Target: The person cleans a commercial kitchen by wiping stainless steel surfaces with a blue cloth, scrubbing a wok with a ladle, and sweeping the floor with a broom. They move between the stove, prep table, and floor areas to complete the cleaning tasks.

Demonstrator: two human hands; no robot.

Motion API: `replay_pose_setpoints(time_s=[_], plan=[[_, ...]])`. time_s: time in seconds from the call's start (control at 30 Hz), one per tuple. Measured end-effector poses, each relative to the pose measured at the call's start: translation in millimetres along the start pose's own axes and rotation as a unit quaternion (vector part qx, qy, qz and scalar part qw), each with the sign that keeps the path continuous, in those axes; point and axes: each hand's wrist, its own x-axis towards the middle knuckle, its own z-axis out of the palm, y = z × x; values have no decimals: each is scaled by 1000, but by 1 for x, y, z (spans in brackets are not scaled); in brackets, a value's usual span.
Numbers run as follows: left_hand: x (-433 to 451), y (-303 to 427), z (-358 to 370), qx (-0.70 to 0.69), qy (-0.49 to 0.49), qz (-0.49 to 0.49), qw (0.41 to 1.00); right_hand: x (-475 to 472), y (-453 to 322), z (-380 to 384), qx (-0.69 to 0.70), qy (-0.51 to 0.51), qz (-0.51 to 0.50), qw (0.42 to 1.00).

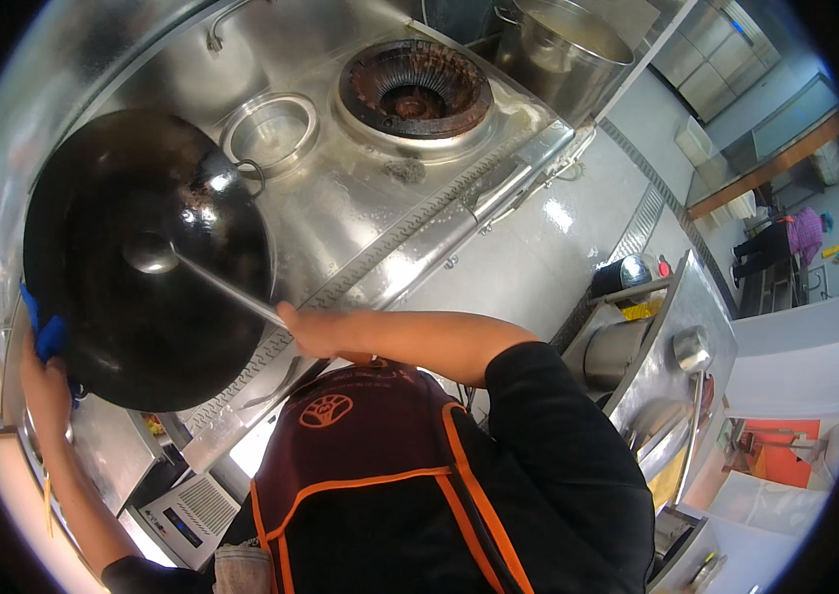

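A large black wok point(115, 319) takes up the left of the view, tilted, its inside facing me. My left hand point(48, 382) grips its near left rim through a blue cloth point(52, 334). In my right hand point(306, 327) is the handle of a long steel wok ladle point(152, 252), whose bowl lies against the inside of the wok. I see no food in the wok. A loop handle point(250, 178) sticks out from the wok's far right rim, beside a round steel basin point(271, 137) set in the stove top.
A rusty wok burner point(416, 89) stands uncovered, with a scouring pad point(405, 171) before it. Behind it is a tall stockpot point(564, 52). A slotted drain channel point(405, 230) follows the stove's front edge. Another ladle point(693, 349) rests on the right-hand steel table. Far right, a person point(795, 234) bends over.
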Motion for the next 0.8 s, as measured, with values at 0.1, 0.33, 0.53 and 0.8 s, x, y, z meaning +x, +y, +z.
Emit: replay_pose_setpoints(time_s=[0.1, 0.33, 0.53, 0.8], plan=[[17, -77, 19, -122, -50, -91, 987, -4, -28, -28, -68, 62, -14, 996], [-42, -204, 64, -507, -291, -307, 751, -31, -53, -38, -22, 238, -35, 970], [-127, -96, 172, -595, -184, -451, 639, -14, -13, -33, 126, 315, 55, 939], [-139, -1, 255, -621, -29, -531, 576, 95, 79, -172, -77, 342, 177, 920]])
